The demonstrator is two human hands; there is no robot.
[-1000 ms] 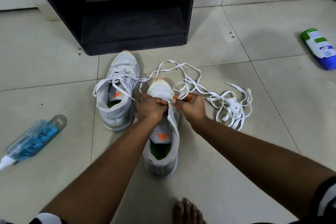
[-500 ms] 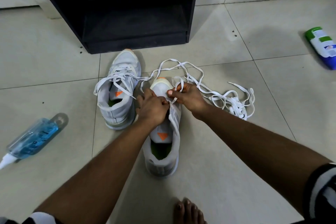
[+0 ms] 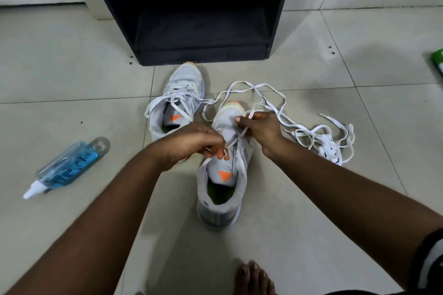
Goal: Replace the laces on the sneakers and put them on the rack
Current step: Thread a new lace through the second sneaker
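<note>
On the tiled floor before the black rack (image 3: 201, 31), a grey sneaker (image 3: 221, 175) with orange tongue mark sits half-laced. Left hand (image 3: 191, 142) and right hand (image 3: 260, 129) each pinch its white lace (image 3: 239, 136).

Bare forearms; black-white striped sleeve (image 3: 431, 261), maybe cuff; bare foot (image 3: 254, 279).

The single head-worn camera is looking forward and steeply down from above the person's forearms, sitting close over the tiled floor (image 3: 72, 74), taking in a wide-angle sweep from a bare foot (image 3: 254, 279) at the bottom edge to the black rack (image 3: 191, 14) at the top.
</note>
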